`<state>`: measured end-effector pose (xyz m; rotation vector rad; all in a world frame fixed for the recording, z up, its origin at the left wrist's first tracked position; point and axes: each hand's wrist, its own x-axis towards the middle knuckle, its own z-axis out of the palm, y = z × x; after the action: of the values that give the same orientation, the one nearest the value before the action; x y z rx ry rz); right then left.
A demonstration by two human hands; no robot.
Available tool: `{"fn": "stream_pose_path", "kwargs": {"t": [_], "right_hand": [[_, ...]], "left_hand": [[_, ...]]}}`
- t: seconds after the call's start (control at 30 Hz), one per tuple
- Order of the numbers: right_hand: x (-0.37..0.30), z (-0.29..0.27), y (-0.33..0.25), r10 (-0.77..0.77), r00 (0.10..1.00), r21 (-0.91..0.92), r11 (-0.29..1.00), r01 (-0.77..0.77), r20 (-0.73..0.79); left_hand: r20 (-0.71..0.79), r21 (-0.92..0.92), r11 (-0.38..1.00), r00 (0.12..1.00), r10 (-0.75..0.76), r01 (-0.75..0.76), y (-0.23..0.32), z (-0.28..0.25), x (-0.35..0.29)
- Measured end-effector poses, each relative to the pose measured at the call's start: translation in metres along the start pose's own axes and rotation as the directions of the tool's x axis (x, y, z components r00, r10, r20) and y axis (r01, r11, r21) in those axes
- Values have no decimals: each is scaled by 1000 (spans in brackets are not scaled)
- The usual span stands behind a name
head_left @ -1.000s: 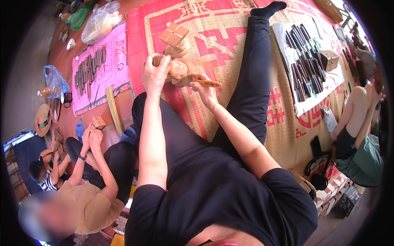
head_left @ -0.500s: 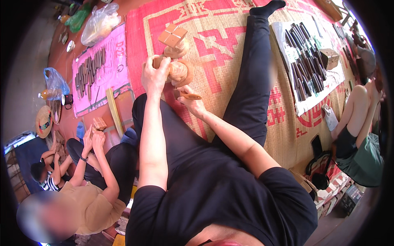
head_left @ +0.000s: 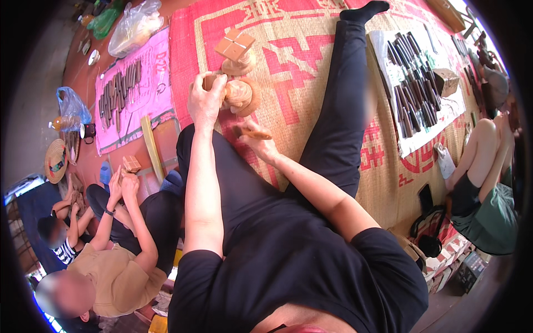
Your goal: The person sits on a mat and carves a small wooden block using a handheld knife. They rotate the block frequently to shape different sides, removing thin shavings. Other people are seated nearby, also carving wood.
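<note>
One left hand (head_left: 205,100) grips one end of a carved wooden piece (head_left: 239,93) over the woven mat (head_left: 288,130). From here, I see its long axis running crosswise, round base (head_left: 254,95) toward the person's right. The right hand (head_left: 260,147) pinches an orange-handled brush (head_left: 257,134), clear of the piece.

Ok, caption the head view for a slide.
Over a woven mat, the left hand grips a carved wooden piece while the right hand holds an orange-handled brush apart.
</note>
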<state>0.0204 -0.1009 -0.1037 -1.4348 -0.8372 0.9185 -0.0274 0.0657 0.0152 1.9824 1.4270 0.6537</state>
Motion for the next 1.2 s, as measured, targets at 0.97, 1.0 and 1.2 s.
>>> {"fn": "stream_pose_path", "kwargs": {"t": [0.97, 1.0, 1.2], "right_hand": [[35, -52, -22, 45, 986, 94, 995, -30, -158], [26, -37, -17, 35, 988, 39, 999, -30, -152], [2, -33, -17, 148, 989, 143, 979, -142, -32]], "left_hand": [[16, -71, 997, 1000, 17, -16, -3, -2, 0], [17, -66, 998, 1000, 15, -14, -2, -3, -1], [9, -93, 995, 1000, -17, 18, -7, -7, -1]]}}
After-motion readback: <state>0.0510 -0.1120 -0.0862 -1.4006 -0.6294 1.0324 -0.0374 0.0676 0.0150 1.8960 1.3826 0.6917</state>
